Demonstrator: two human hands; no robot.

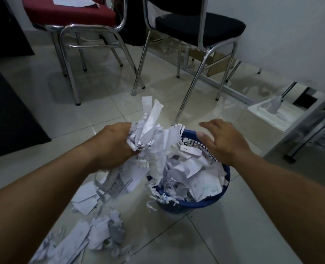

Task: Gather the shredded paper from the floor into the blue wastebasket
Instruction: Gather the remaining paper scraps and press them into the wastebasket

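The blue wastebasket (205, 201) stands on the tiled floor, heaped with torn white paper over its rim. My left hand (113, 143) grips a bunch of shredded paper (150, 128) at the basket's left edge, strips sticking up and trailing down. My right hand (221, 139) hovers over the basket's far right rim, fingers spread and relaxed, holding nothing. More shredded paper (93, 227) lies scattered on the floor to the left of and in front of the basket.
A red chair (70, 15) and a black chair (199, 25) with chrome legs stand behind the basket. A dark cabinet (9, 115) fills the left side. A white box (272, 115) and a metal frame (314, 130) sit at right.
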